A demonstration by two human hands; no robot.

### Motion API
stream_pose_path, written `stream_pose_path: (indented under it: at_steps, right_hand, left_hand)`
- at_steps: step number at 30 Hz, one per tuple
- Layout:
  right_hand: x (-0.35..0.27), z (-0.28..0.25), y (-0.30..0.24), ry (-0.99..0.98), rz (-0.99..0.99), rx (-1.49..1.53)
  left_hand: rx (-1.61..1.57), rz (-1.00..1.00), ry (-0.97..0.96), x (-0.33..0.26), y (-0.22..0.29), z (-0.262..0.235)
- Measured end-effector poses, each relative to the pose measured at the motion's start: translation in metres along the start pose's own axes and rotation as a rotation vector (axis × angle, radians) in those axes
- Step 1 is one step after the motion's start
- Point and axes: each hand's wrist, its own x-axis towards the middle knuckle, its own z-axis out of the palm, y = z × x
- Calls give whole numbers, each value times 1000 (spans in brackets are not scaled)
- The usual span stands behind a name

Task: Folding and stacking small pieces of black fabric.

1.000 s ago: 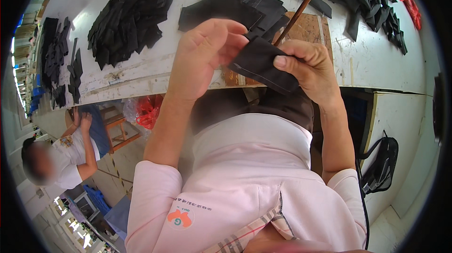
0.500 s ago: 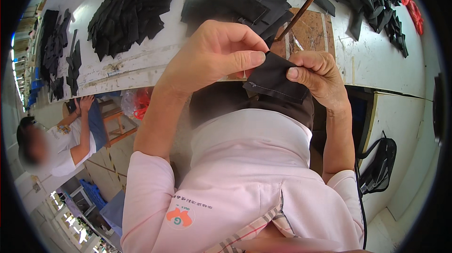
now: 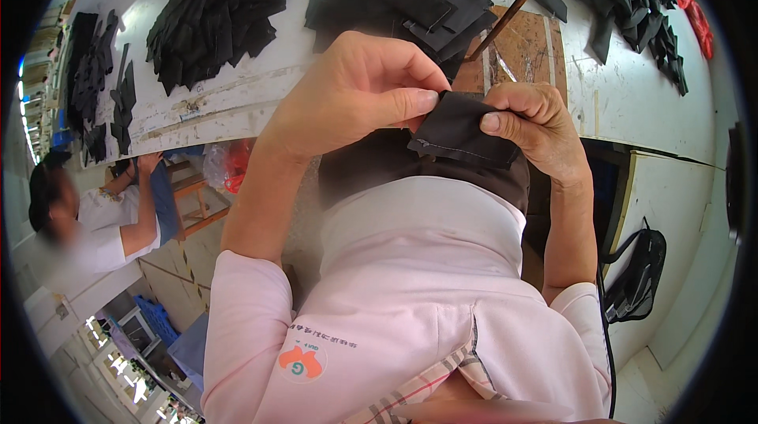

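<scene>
While earlier apart, both hands [image 3: 359, 96] now pinch the black fabric piece [image 3: 462, 132].

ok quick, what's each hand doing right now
Left hand: closed, thumb and fingers pinching the left edge of the black fabric piece.
Right hand: closed, gripping the right side of the same piece, with a thin brown stick in that hand.

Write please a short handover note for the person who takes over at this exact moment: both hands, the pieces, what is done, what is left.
Left hand: pinches the left edge of the black stitched piece.
Right hand: grips its right edge, with a thin brown stick held in the same grip.
Piece is held above the lap, off the white table.
Black pieces lie in piles on the table, untouched.
Done and left: cannot tell.
</scene>
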Motion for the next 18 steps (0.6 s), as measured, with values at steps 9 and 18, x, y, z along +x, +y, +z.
stream_pose_path:
  at_steps: [9, 18]
  right_hand:
    - [9, 4, -1, 3, 3, -152]
    - [7, 27, -6, 659, -415, -1043]
  left_hand:
    - [224, 9, 36, -5, -8, 7]
    - [313, 221, 547, 10, -42, 40]
